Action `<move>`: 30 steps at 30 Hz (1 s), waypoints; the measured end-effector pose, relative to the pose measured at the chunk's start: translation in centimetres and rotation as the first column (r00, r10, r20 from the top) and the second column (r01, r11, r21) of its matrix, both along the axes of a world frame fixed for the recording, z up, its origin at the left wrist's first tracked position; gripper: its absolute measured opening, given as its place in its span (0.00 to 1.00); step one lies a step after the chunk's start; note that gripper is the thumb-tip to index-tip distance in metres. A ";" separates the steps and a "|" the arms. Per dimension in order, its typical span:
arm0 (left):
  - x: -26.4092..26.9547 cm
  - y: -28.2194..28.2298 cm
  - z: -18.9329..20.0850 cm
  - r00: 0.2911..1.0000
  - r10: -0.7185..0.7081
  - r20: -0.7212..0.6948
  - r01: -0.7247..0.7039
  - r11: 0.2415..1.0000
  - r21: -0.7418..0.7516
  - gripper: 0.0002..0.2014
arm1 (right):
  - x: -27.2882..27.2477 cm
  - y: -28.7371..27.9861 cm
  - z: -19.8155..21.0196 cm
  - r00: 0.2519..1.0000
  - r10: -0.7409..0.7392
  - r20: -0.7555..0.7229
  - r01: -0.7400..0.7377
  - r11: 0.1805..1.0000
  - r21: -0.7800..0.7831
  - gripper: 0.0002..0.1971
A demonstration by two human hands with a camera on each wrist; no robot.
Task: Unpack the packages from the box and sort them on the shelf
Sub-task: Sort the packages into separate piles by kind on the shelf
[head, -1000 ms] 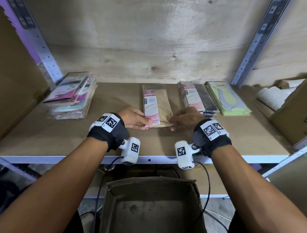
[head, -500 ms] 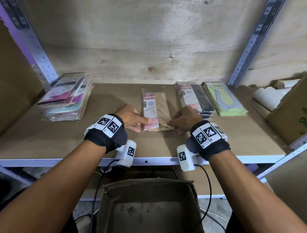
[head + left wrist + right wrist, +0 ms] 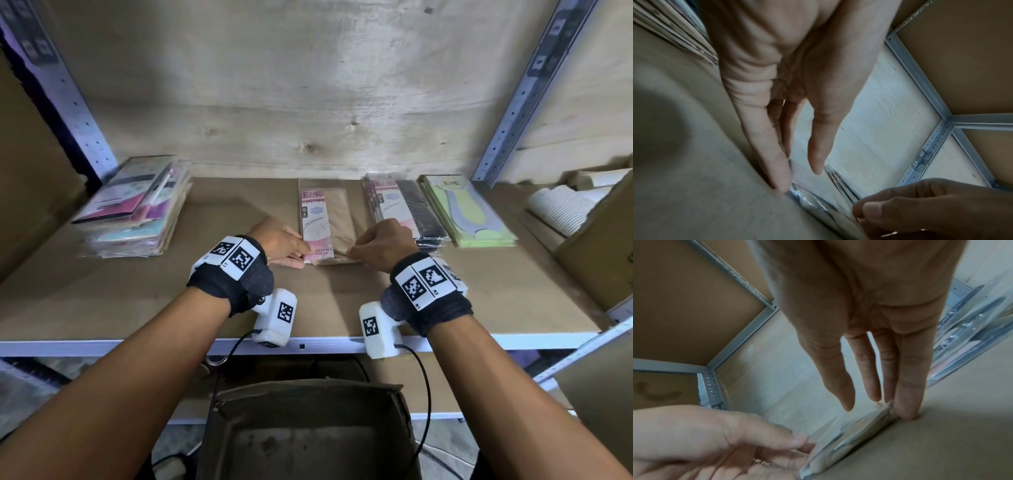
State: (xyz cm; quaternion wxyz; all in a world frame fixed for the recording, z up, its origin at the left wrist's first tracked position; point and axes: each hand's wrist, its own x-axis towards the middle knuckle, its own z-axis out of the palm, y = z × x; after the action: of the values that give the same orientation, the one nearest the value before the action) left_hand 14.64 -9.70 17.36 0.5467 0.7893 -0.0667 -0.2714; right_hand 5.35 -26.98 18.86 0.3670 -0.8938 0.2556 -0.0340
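A flat pink-and-tan package in clear wrap lies on the brown shelf, mid-depth. My left hand touches its near left corner, fingers nearly straight and thumb hovering just above, as the left wrist view shows. My right hand touches the near right corner. In the right wrist view its straight fingertips meet the shelf beside the package's edge. Below the shelf, the open cardboard box shows a bare bottom.
A mixed stack of packages sits at the shelf's left. A pink-and-black stack and a green stack lie right of the package. A carton with white ribbed items is far right. Metal uprights flank the bay.
Both hands stay at the package's near corners. The package has turned slightly straighter on the shelf, and my right wrist has dropped a little toward the front edge.
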 end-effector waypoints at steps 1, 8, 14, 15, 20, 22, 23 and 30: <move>0.2 -0.2 -0.1 1.000 0.011 0.008 -0.011 1.000 0.000 0.05 | 0.1 0.0 -0.1 1.000 -0.004 0.006 0.004 1.000 -0.010 0.12; 0.9 -0.8 -0.3 0.999 0.012 0.043 -0.012 1.000 0.002 0.06 | 0.7 -0.2 -0.2 0.999 -0.029 0.028 0.030 0.997 -0.069 0.14; 1.1 -0.9 -0.2 0.999 0.002 0.041 -0.002 1.000 -0.004 0.07 | 0.9 -0.2 -0.2 1.000 -0.019 0.011 0.020 0.996 -0.088 0.15; 1.1 -0.8 -0.1 0.999 -0.004 0.035 0.004 1.000 -0.004 0.07 | 1.0 -0.2 -0.1 1.000 -0.013 0.009 0.014 0.995 -0.097 0.14; 0.9 0.2 0.6 1.000 -0.018 0.022 0.019 1.000 -0.017 0.10 | 1.2 0.1 0.1 1.000 0.000 0.014 0.003 0.985 -0.175 0.15; 1.0 1.4 1.1 1.000 0.005 0.031 -0.004 1.000 -0.031 0.13 | 1.1 0.5 0.3 0.999 0.017 0.030 -0.010 0.976 -0.217 0.17; 1.1 2.2 1.5 0.999 0.025 0.044 -0.023 0.999 -0.039 0.14 | 1.1 0.7 0.4 0.998 0.038 0.054 -0.024 0.974 -0.227 0.16; 3.1 9.6 5.3 0.934 0.251 0.253 -0.207 0.960 -0.186 0.03 | 4.6 6.0 1.8 0.934 0.254 0.253 -0.269 0.963 0.025 0.02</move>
State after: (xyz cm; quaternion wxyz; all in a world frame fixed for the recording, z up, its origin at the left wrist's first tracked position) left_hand 17.79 -0.06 22.67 0.6205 0.7761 -0.0703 -0.0877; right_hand 9.92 -21.00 20.67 0.4235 -0.8973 0.0876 -0.0885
